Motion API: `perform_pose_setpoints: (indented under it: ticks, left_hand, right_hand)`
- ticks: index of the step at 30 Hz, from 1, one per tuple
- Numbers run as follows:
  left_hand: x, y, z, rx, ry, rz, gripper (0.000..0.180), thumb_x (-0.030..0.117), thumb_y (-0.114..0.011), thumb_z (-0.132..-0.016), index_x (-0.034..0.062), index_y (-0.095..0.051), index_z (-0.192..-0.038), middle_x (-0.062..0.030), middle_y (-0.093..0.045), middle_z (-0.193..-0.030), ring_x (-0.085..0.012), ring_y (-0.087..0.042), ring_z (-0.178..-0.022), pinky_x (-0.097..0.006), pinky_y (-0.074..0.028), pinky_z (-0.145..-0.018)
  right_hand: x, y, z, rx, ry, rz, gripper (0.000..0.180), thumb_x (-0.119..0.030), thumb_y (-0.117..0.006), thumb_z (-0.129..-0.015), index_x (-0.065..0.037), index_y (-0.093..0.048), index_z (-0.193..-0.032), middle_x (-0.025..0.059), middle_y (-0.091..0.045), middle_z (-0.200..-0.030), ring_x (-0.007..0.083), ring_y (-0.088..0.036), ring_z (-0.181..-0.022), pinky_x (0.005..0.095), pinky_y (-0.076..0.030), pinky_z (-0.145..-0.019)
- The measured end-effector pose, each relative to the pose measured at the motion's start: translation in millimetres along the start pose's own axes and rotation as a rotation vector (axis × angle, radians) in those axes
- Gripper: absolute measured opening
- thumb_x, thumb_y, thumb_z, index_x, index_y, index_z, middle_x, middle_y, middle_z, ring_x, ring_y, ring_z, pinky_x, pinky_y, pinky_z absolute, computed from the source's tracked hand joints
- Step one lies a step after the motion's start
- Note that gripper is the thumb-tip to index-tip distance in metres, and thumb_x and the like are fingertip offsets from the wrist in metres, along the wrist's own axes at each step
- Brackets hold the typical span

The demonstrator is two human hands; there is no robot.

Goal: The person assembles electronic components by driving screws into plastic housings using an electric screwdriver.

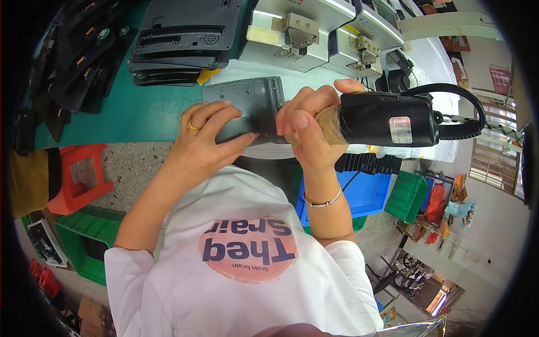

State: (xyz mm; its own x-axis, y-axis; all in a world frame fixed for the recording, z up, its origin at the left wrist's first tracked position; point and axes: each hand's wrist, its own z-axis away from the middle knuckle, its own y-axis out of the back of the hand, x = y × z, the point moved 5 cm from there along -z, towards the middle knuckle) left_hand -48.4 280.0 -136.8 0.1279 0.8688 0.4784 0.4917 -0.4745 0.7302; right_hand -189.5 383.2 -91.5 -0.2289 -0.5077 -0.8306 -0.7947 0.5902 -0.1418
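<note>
- Grey plastic panel (pixel 247 104) lies flat at the near edge of the green desk (pixel 140 112), just in front of a stack of dark panels (pixel 179 48).
- Left hand (pixel 205 135) presses on the grey panel, fingers spread flat, gripping nothing, seemingly to steady it.
- Right hand (pixel 306 126) has its fingers wrapped tight round a black electric screwdriver (pixel 387 119), its tip end toward the panel's right edge but hidden by the hand.

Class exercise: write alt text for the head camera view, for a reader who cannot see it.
The right hand grips a black electric screwdriver against a grey plastic panel, which the left hand steadies on a green bench. Dark panels are stacked behind.
</note>
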Motion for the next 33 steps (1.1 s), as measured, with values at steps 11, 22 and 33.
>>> perform_pose_setpoints:
  ticks: [11,22,33]
  left_hand:
    - [-0.5,1.8,-6.0,-0.062,0.121,0.074,0.023,0.024,-0.077,-0.073,0.0197,-0.072,-0.094,-0.0025,-0.056,-0.117,-0.0257,-0.049,-0.120,-0.047,-0.032,-0.101]
    - [-5.0,-5.5,-2.7,0.022,0.203,0.110,0.011,0.020,-0.075,-0.077,0.0153,-0.068,-0.085,-0.0003,-0.057,-0.113,-0.0232,-0.050,-0.119,-0.045,-0.031,-0.100]
    - [-3.1,-5.4,-11.9,-0.021,0.181,0.113,0.013,0.024,-0.074,-0.076,0.0172,-0.069,-0.086,-0.0014,-0.057,-0.114,-0.0242,-0.049,-0.119,-0.045,-0.031,-0.100]
  right_hand:
    - [1.5,-17.4,-6.5,-0.129,0.021,0.214,0.069,0.005,-0.068,-0.081,-0.001,-0.027,-0.137,0.0044,-0.054,-0.069,0.0150,-0.052,-0.055,0.0282,-0.047,-0.055]
    - [-0.7,-23.2,-2.4,-0.137,0.032,0.347,0.066,0.006,-0.069,-0.081,-0.004,-0.031,-0.135,0.0070,-0.057,-0.074,0.0153,-0.055,-0.060,0.0259,-0.044,-0.052]
    - [-5.9,-20.8,4.4,-0.042,0.071,0.244,0.055,0.004,-0.069,-0.082,-0.013,-0.033,-0.120,0.0057,-0.055,-0.074,0.0174,-0.055,-0.059,0.0315,-0.049,-0.054]
